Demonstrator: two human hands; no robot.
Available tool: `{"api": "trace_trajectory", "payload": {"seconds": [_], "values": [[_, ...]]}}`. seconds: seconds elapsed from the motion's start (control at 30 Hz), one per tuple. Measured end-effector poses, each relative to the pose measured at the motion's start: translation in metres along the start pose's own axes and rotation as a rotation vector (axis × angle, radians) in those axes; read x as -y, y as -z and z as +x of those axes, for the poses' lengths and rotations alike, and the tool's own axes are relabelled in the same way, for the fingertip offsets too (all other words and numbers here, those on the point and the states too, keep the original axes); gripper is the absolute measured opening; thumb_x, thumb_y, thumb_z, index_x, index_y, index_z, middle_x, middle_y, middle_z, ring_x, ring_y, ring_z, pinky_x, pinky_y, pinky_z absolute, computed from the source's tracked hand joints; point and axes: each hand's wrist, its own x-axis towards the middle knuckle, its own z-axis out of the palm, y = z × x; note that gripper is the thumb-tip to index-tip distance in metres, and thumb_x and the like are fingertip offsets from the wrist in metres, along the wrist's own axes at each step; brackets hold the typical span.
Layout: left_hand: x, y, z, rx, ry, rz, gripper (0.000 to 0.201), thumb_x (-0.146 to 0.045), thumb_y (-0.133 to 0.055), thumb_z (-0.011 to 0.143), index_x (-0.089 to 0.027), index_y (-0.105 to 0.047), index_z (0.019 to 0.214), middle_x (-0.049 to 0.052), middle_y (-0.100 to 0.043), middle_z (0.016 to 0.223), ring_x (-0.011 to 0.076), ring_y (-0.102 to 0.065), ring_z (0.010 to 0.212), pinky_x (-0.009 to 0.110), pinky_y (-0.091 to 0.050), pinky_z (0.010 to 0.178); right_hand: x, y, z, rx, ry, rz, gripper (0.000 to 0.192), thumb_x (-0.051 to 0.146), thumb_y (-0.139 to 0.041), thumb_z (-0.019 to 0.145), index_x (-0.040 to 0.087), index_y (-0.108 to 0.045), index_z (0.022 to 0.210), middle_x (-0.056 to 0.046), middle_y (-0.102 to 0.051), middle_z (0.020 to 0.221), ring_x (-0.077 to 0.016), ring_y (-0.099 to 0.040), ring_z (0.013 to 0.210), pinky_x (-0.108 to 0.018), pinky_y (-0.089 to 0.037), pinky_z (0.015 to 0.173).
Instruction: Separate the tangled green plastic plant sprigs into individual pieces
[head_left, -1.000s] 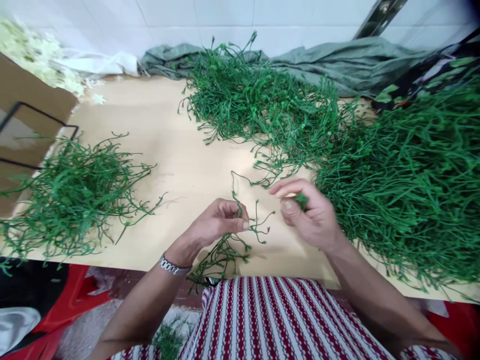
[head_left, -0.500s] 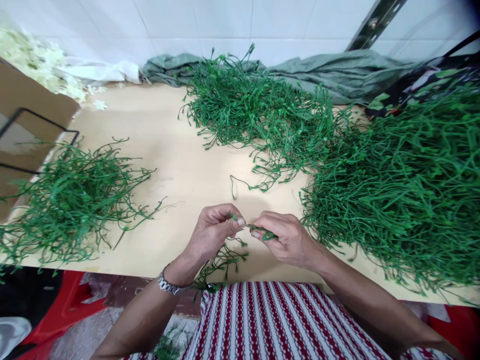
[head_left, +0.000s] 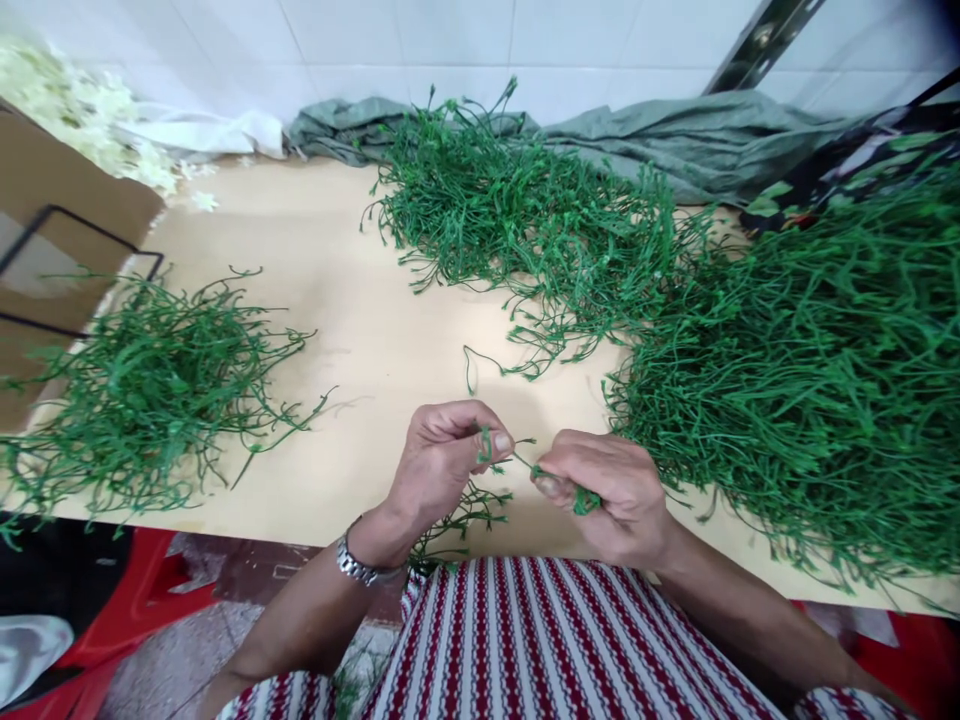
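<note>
My left hand, with a metal watch on its wrist, pinches a bunch of thin green plastic stems that hangs down over the table's front edge. My right hand is closed on a small green stem piece. A single thin stem spans the short gap between both hands' fingertips. Both hands hover just above the pale wooden table, near its front edge.
A big heap of green stems lies at the right, another heap at the back middle, a smaller pile at the left. Grey-green cloth runs along the tiled wall. A cardboard box and white flowers are far left.
My right hand came in from the big heap with a green piece and met my left hand. Both hands now sit close together, a stem joined between them.
</note>
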Motion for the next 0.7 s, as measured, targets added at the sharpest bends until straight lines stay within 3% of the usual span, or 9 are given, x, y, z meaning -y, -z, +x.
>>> {"api": "trace_trajectory", "payload": {"seconds": [0.13, 0.17, 0.27, 0.37, 0.53, 0.63, 0.7], "values": [[-0.015, 0.013, 0.011, -0.307, -0.253, -0.024, 0.013, -0.014, -0.066, 0.06, -0.017, -0.057, 0.051, -0.006, -0.045, 0.038, 0.0047, -0.034, 0.037, 0.021, -0.032, 0.042, -0.001, 0.011, -0.008, -0.055, -0.034, 0.056, 0.018, 0.004, -0.046, 0.075, 0.02, -0.05, 0.067, 0.003, -0.043, 0.053, -0.0088, -0.039, 0.047, -0.023, -0.028, 0.045], [-0.017, 0.014, 0.013, -0.282, -0.241, 0.016, 0.011, -0.014, -0.067, 0.06, -0.016, -0.058, 0.054, -0.004, -0.051, 0.043, 0.0052, -0.037, 0.038, 0.021, -0.03, 0.04, -0.005, 0.012, -0.008, -0.032, -0.123, 0.058, 0.016, 0.008, -0.047, 0.078, 0.019, -0.052, 0.069, 0.002, -0.047, 0.057, -0.0092, -0.042, 0.049, -0.023, -0.031, 0.046], [-0.016, 0.011, 0.021, -0.046, -0.121, 0.032, 0.014, -0.019, -0.069, 0.062, -0.014, -0.058, 0.055, -0.003, -0.05, 0.045, 0.0063, -0.041, 0.041, 0.022, -0.033, 0.043, -0.019, 0.009, -0.006, 0.02, -0.39, 0.161, 0.014, 0.024, -0.047, 0.086, 0.017, -0.057, 0.077, 0.001, -0.051, 0.061, -0.0088, -0.045, 0.052, -0.022, -0.033, 0.048], [-0.01, 0.006, 0.029, -0.043, -0.08, -0.088, 0.015, -0.021, -0.068, 0.065, -0.015, -0.056, 0.059, -0.005, -0.048, 0.043, 0.0068, -0.045, 0.043, 0.023, -0.041, 0.052, -0.033, 0.003, -0.006, 0.026, -0.529, 0.355, 0.025, 0.034, -0.043, 0.089, 0.015, -0.056, 0.081, 0.003, -0.045, 0.054, -0.0082, -0.042, 0.049, -0.021, -0.032, 0.046], [-0.007, 0.006, 0.038, -0.028, -0.044, -0.206, 0.014, -0.022, -0.066, 0.065, -0.016, -0.053, 0.063, -0.004, -0.052, 0.046, 0.0094, -0.051, 0.046, 0.027, -0.045, 0.059, -0.041, -0.002, -0.008, -0.151, -0.575, 0.428, 0.024, 0.038, -0.041, 0.089, 0.018, -0.049, 0.078, 0.007, -0.036, 0.048, -0.0082, -0.039, 0.042, -0.021, -0.037, 0.046], [-0.008, 0.007, 0.039, -0.064, -0.043, -0.221, 0.014, -0.02, -0.066, 0.065, -0.015, -0.053, 0.064, -0.004, -0.054, 0.05, 0.0095, -0.053, 0.048, 0.024, -0.044, 0.056, -0.039, -0.004, -0.003, -0.152, -0.537, 0.172, 0.017, 0.034, -0.045, 0.087, 0.019, -0.051, 0.083, 0.004, -0.049, 0.056, -0.0094, -0.048, 0.048, -0.021, -0.04, 0.047], [-0.008, 0.005, 0.038, -0.067, -0.04, -0.227, 0.013, -0.019, -0.065, 0.065, -0.015, -0.053, 0.063, -0.004, -0.054, 0.053, 0.0096, -0.054, 0.049, 0.024, -0.043, 0.055, -0.038, -0.008, 0.005, -0.1, -0.445, -0.066, 0.014, 0.029, -0.05, 0.085, 0.018, -0.054, 0.093, -0.002, -0.061, 0.077, -0.012, -0.056, 0.063, -0.023, -0.045, 0.057]]}}
